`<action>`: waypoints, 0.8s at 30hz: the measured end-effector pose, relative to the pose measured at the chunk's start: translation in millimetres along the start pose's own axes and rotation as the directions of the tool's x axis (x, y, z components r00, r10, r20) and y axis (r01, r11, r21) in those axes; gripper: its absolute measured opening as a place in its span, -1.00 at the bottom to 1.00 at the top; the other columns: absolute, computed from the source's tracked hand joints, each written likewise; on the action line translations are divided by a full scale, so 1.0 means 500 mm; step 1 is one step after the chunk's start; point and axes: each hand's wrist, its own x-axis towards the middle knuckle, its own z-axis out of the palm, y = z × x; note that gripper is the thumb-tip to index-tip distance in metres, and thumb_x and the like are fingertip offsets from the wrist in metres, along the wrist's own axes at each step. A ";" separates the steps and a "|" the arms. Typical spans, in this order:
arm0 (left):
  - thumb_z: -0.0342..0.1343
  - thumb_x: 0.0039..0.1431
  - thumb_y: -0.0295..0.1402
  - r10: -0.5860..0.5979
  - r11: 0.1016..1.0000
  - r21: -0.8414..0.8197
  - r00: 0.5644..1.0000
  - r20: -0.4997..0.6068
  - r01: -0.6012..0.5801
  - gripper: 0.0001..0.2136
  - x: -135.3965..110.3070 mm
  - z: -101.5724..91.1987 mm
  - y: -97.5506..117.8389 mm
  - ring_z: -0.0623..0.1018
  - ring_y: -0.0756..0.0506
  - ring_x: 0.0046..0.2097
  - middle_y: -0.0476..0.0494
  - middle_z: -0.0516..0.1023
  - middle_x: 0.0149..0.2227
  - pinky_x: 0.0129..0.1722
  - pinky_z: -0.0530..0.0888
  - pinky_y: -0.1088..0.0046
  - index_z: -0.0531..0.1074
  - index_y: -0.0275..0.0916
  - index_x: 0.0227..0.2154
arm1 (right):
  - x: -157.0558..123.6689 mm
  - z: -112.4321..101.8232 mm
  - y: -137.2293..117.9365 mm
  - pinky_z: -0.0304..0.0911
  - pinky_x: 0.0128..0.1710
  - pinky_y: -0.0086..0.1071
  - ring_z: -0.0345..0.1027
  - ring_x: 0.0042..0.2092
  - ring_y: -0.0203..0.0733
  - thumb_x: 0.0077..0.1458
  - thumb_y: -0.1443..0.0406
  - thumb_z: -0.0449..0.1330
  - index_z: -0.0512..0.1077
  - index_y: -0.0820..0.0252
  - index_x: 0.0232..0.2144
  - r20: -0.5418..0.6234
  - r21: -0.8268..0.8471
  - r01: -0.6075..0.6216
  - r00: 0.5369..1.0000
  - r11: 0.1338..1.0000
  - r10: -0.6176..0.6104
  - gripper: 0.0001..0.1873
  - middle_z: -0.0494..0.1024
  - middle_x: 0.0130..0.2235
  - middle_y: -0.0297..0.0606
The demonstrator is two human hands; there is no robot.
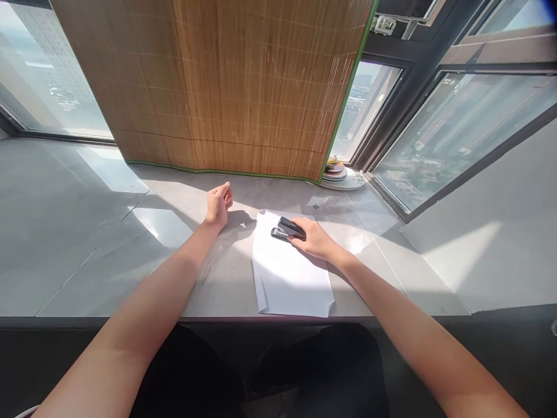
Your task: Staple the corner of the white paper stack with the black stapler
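A black stapler (pixel 285 223) lies over the upper part of a stack of white paper (pixel 291 278), its jaws apart and pointing left. My right hand (pixel 314 237) is closed around the stapler's rear end. To the left of the paper, my left hand (pixel 219 203) rests on the grey tiled ledge (pixel 226 284), its fingers curled in. Whether anything is inside those fingers is hidden. The paper's left edge and lower right corner curl a little. A small white scrap (pixel 243 224) sits between my left hand and the paper.
Small dark pieces, perhaps staples (pixel 316 206), lie beyond the paper. A bamboo blind (pixel 243 87) hangs down at the back of the ledge. Stacked plates (pixel 343 180) stand in the back right corner by the window (pixel 461 128). The ledge's front edge (pixel 217 318) is near my knees.
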 end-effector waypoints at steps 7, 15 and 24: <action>0.27 0.14 -0.14 -0.029 0.999 0.039 0.999 0.019 0.029 -0.52 -0.004 0.006 0.002 0.08 0.06 -0.56 0.06 0.09 -0.61 -0.58 0.07 0.46 0.11 -0.18 -0.66 | -0.101 -0.099 0.070 0.43 -0.03 -0.07 0.55 -0.10 0.08 0.24 0.14 0.29 0.56 0.05 -0.02 -0.027 0.017 -0.174 0.984 0.985 0.174 -0.72 0.68 -0.08 -0.15; 0.26 0.14 -0.15 -0.061 0.997 0.044 0.997 0.051 0.059 -0.55 -0.002 0.001 -0.002 0.10 0.07 -0.56 0.06 0.09 -0.60 -0.58 0.09 0.48 0.15 -0.19 -0.66 | -0.043 -0.193 0.156 0.32 -0.34 -0.24 0.45 -0.30 -0.06 0.13 -0.35 0.22 0.63 0.14 -0.35 -0.127 0.389 -0.241 0.942 0.889 0.311 -0.31 0.62 -0.33 -0.11; 0.24 0.15 -0.08 -0.077 0.995 0.071 0.997 0.027 0.075 -0.54 0.003 -0.010 -0.006 0.11 0.06 -0.56 0.08 0.11 -0.58 -0.57 0.13 0.47 0.12 -0.17 -0.61 | -0.010 -0.151 0.281 -0.01 -0.57 -0.28 -0.03 -0.56 -0.32 0.01 -0.20 0.41 0.11 -0.01 -0.60 -0.440 0.707 -0.198 0.629 0.679 0.641 -0.34 0.11 -0.61 -0.47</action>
